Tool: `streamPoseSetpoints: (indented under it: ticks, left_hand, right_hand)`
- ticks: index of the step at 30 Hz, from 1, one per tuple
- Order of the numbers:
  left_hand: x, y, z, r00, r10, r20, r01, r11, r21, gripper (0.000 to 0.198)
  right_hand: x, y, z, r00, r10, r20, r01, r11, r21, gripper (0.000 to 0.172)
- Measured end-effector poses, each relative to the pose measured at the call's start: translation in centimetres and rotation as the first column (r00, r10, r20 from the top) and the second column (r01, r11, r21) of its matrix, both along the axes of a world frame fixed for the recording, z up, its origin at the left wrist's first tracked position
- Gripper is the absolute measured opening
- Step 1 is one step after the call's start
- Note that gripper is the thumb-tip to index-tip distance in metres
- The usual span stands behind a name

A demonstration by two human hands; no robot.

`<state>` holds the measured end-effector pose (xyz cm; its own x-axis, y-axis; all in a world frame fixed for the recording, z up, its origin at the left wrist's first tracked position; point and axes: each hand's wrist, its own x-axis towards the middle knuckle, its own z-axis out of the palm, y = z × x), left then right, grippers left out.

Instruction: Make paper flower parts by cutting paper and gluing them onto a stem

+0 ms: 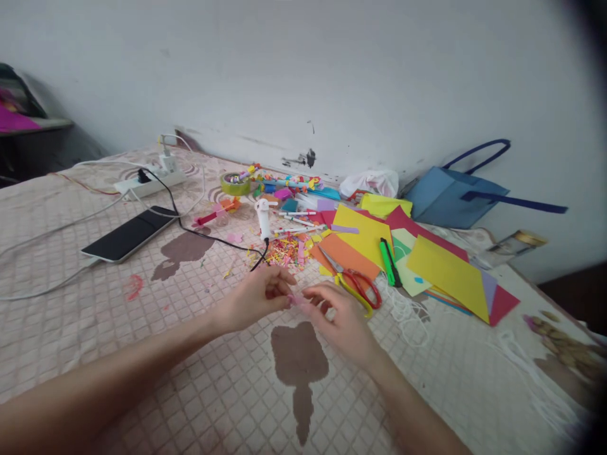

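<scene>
Over the middle of the table, my left hand (pixel 256 297) and my right hand (pixel 342 318) come together around a small pink paper piece (pixel 298 301). Fingers of both hands pinch it from either side; its exact shape is blurred. Close beyond my right hand lie scissors (pixel 363 287) with red and yellow handles. Past my fingertips is a heap of colourful paper scraps (pixel 284 250). A white glue gun (pixel 263 218) stands behind the scraps, its black cord running left.
Coloured paper sheets (pixel 448 272), a green cutter knife (pixel 389 262) and white string (pixel 408 316) lie to the right. A blue bag (pixel 458 197) leans at the wall. At left are a tablet-like black device (pixel 130 234) and a power strip (pixel 150 184) with cables. Green tape (pixel 236 184) sits behind.
</scene>
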<state>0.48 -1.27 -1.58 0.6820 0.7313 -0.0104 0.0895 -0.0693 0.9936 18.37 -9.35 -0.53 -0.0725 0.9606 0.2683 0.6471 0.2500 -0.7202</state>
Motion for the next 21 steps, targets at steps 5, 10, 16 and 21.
streamPoseSetpoints:
  ticks: [5, 10, 16, 21]
  left_hand:
    - [0.3, -0.4, -0.2, 0.998, -0.036, 0.041, 0.039, 0.998, -0.056, 0.026]
    - [0.5, -0.4, 0.2, 0.994, -0.007, 0.111, 0.035, 0.967, -0.251, 0.029]
    - [0.7, -0.8, 0.3, 0.993, 0.010, 0.115, 0.033, 0.932, -0.361, 0.025]
    - [0.5, -0.6, 0.5, 0.994, 0.002, 0.106, 0.036, 0.931, -0.362, 0.023]
  right_hand:
    - [-0.9, -0.2, -0.5, 0.996, -0.040, 0.078, 0.034, 0.996, 0.079, 0.014]
    - [-0.8, -0.3, -0.8, 0.986, -0.124, 0.114, 0.102, 0.977, 0.185, 0.013]
    - [-1.3, -0.5, -1.5, 0.988, -0.101, 0.114, 0.077, 0.977, 0.198, 0.013]
    - [-1.3, -0.2, -1.4, 0.959, -0.093, -0.268, 0.083, 0.995, -0.047, 0.017]
